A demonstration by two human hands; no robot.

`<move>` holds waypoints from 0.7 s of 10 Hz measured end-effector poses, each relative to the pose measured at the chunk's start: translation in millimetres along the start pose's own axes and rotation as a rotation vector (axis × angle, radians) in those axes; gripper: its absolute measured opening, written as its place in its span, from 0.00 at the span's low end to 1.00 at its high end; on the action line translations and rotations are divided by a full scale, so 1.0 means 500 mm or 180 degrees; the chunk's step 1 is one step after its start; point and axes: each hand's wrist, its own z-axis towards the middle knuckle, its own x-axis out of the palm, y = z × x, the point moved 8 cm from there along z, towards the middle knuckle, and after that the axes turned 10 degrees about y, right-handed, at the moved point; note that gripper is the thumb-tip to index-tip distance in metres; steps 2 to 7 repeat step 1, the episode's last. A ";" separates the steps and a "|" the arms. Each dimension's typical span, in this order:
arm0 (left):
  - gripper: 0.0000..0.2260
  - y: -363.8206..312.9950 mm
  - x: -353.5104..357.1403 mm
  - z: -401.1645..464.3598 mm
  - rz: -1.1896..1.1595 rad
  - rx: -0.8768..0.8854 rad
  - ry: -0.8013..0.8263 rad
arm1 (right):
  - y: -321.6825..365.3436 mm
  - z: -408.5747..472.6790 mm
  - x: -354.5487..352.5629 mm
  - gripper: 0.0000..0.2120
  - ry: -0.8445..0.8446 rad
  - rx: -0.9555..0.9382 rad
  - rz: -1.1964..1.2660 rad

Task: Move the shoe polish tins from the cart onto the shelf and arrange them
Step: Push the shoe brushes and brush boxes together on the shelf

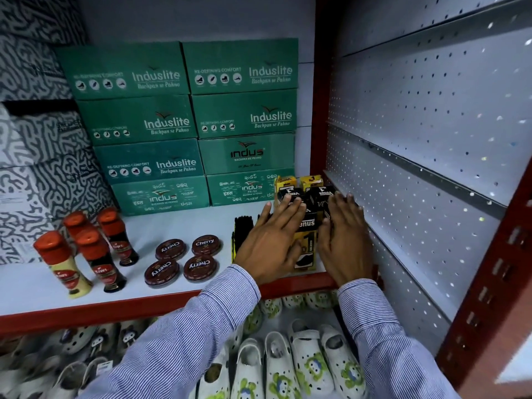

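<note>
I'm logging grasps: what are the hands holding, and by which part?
Both hands, left hand and right hand, press flat against opposite sides of the black-and-yellow Venus boxes; no fingers close around anything.

Tins (171,249) glossy metal — boxes (243,66) matt cardboard.

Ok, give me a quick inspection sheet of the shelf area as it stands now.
Surface: white shelf with red front edge, partly filled.
Job's things: four Cherry tins in a two-by-two group.
Clutter: four Kiwi bottles; green boxes stacked behind; Venus cartons; black brush.
Hands: left hand and right hand flat against the cartons' sides.
Cables: nothing seen.
Surroundings: perforated panel on the right; white clogs below.
</note>
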 end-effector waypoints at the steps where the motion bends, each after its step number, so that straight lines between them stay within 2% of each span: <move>1: 0.31 -0.003 -0.014 -0.007 -0.0013 -0.0033 -0.0056 | 0.011 -0.003 -0.020 0.27 -0.0118 0.0021 0.0033; 7: 0.31 -0.003 -0.014 -0.007 -0.0013 -0.0033 -0.0056 | 0.011 -0.003 -0.020 0.27 -0.0118 0.0021 0.0033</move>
